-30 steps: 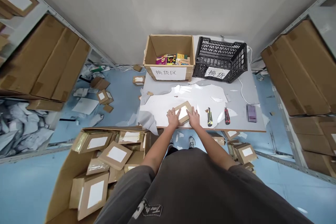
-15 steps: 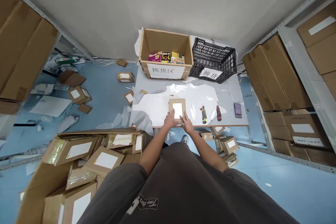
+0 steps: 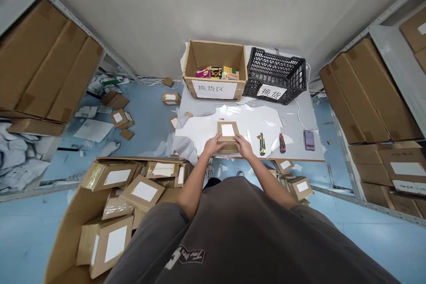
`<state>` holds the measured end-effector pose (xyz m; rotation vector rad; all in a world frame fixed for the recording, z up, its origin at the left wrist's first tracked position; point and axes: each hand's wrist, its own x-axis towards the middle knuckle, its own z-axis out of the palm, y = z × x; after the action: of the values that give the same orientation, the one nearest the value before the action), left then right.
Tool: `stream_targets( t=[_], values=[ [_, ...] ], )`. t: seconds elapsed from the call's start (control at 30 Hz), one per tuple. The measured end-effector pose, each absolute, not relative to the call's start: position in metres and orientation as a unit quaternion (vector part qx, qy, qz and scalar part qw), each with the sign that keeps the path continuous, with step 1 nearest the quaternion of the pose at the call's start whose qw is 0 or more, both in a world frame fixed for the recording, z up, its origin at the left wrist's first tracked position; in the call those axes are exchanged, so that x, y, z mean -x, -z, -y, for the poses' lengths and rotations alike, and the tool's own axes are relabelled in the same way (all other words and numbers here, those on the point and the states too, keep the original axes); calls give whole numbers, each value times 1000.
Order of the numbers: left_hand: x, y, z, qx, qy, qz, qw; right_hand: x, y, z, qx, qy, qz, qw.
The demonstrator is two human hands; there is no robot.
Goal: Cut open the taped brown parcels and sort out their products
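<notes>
A small brown cardboard box (image 3: 227,137) with a white label on top stands near the front edge of the white table. My left hand (image 3: 213,145) grips its left side, and my right hand (image 3: 243,146) grips its right side. The fingers curve around the box's edges. To the right of it lie a black and yellow utility knife (image 3: 262,144) and a red and black utility knife (image 3: 282,143), both on the table.
A carton (image 3: 215,88) holding colourful packs and a black plastic crate (image 3: 278,75) stand at the table's back. A phone (image 3: 309,140) lies at the right. Paper scraps litter the tabletop. A big carton of parcels (image 3: 63,226) is at my left; shelves flank both sides.
The box is now tilted or raised so that its front side shows, and both hands have moved to its sides. My view has shifted a little to the left.
</notes>
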<state>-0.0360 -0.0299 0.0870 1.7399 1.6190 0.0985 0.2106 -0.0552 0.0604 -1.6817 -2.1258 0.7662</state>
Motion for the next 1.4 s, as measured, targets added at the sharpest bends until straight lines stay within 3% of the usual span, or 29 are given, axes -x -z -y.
stream_targets(
  t=[0.3,0.5,0.67,0.87,1.13,1.4],
  values=[
    [14,-108,5,-545,-117,-763,328,-199,-75,-15,630,-269,700,202],
    [42,-99,22,-691,-137,-620,345,-205,-69,19,611,-252,707,253],
    [44,-82,18,-680,-178,-586,402,-207,-62,52,575,-280,728,248],
    [43,-72,4,-677,-241,-554,420,-211,-59,34,575,-327,688,299],
    [37,-52,-25,-493,-290,-652,498,-225,-47,-22,607,-363,673,215],
    [18,-10,9,-589,-191,-659,428,-202,-25,-14,662,-375,632,148]
  ],
)
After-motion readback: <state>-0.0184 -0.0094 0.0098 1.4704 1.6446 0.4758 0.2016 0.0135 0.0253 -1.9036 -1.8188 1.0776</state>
